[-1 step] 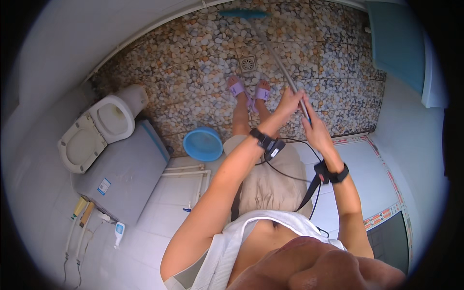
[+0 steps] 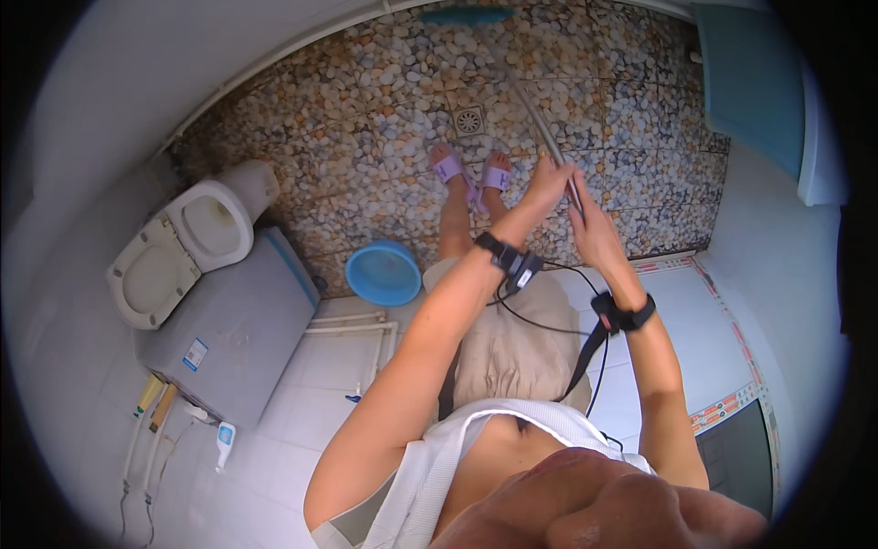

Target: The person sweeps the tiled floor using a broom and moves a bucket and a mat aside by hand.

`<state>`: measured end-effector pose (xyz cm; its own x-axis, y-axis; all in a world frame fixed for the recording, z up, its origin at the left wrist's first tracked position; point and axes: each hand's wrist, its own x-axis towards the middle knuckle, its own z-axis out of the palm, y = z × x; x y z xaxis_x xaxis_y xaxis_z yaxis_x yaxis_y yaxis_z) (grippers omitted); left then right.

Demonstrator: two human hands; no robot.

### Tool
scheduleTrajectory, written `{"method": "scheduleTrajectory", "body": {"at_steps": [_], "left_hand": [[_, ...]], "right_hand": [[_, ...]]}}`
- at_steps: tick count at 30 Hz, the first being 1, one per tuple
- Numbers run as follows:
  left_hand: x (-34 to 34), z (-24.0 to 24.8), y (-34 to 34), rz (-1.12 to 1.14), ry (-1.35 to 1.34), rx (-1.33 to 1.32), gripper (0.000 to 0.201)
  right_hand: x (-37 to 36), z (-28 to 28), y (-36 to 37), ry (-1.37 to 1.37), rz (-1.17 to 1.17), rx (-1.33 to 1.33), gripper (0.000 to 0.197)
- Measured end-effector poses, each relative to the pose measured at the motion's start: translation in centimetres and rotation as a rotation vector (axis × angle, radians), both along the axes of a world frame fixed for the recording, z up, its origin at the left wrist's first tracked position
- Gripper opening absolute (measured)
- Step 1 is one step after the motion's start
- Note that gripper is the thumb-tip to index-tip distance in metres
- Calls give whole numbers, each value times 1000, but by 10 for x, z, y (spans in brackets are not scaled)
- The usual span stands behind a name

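Note:
A long-handled tool with a teal head slants away from me over the pebble-patterned floor. Its wide, flat head lies at the far wall; whether it is a brush or a squeegee I cannot tell. My left hand is closed round the metal pole. Just nearer to me, my right hand grips the same pole close to its end. Each of my wrists wears a black strap with a small device, and dark cables hang between them.
A floor drain lies beyond my feet in lilac slippers. To the left are a blue basin, a toilet with raised lid and a grey cabinet-like box. A teal panel stands at the far right.
The teal head has slid slightly farther away and a little to the right. My hands have shifted slightly with the pole, both still gripping it.

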<state>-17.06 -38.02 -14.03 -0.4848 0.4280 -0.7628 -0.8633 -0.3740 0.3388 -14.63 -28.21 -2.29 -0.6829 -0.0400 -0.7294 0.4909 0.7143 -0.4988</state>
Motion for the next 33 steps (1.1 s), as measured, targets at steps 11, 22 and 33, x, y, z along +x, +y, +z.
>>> {"method": "scheduleTrajectory", "body": {"at_steps": [11, 22, 33], "left_hand": [[164, -84, -17, -190, -200, -183, 31], [112, 32, 41, -216, -167, 127, 45], [74, 20, 145, -19, -385, 385, 55]], "right_hand": [[141, -62, -43, -213, -28, 50, 58], [106, 34, 29, -376, -882, -148, 45], [13, -118, 210, -413, -308, -96, 45]]}}
